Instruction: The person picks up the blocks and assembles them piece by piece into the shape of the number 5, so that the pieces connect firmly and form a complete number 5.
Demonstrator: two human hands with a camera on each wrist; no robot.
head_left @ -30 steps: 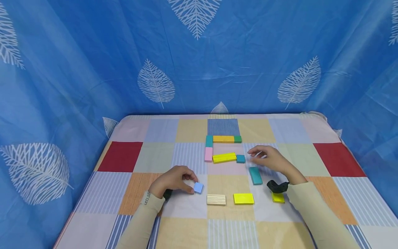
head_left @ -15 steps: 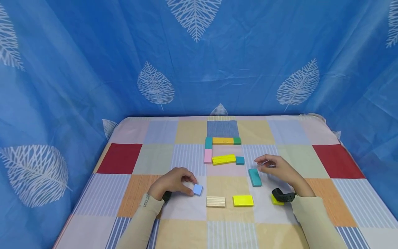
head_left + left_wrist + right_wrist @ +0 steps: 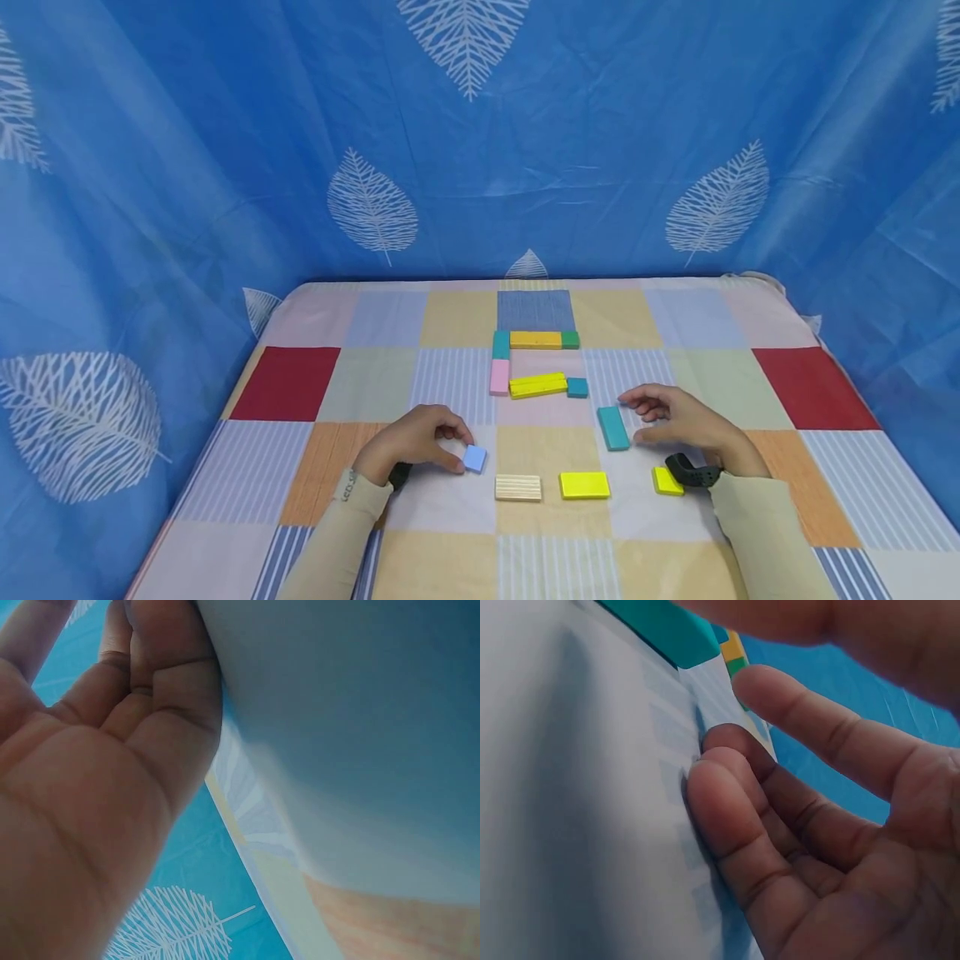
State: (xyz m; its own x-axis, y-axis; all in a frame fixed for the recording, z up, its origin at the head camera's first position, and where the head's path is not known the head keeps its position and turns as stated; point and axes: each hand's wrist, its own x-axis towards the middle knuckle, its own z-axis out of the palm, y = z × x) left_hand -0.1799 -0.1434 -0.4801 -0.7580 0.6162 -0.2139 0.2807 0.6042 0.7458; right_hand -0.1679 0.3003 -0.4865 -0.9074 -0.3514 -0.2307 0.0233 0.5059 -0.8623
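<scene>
In the head view my left hand point(image 3: 416, 439) is at a small light blue square block point(image 3: 475, 458) on the patchwork cloth. Its thumb and index finger pinch the block's near-left edges. The left wrist view shows that hand's curled fingers, but not the block. My right hand point(image 3: 686, 422) rests by a teal rectangular block point(image 3: 613, 428), to its right. Its fingers are loosely bent and hold nothing; the thumb points toward the teal block. In the right wrist view the teal block point(image 3: 664, 628) shows beyond the fingers.
Farther back, yellow-orange point(image 3: 536, 340), green point(image 3: 570, 340), teal point(image 3: 501, 345), pink point(image 3: 499, 377), bright yellow point(image 3: 537, 385) and blue point(image 3: 577, 387) blocks form an outline. Nearer lie a striped wooden block point(image 3: 518, 487), a yellow block point(image 3: 584, 485) and a small yellow one point(image 3: 667, 481).
My right hand has drawn back from beside the small blue block, toward me and to the right, beside the teal block. My left hand and the light blue block have stayed in place.
</scene>
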